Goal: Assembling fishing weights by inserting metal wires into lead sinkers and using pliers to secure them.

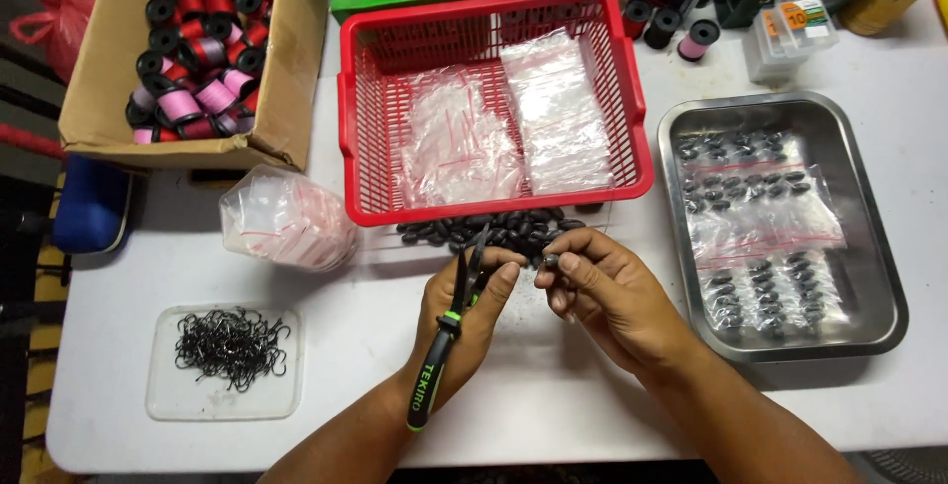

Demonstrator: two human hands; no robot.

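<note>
My left hand (472, 318) grips black pliers (446, 338) with green-trimmed handles, the jaws pointing up toward a heap of small dark oval weights (494, 232) on the white table. My right hand (604, 291) pinches one small dark weight (550, 261) between thumb and fingers, right beside the plier tips. Both hands meet just in front of the heap, below the red basket (348, 138).
The red basket holds small clear zip bags. A steel tray (879, 247) on the right holds bags filled with weights. A clear lid with black hooks (232, 346) lies at left, near a bundle of empty bags (286, 219). A cardboard box of thread spools (197, 49) stands back left.
</note>
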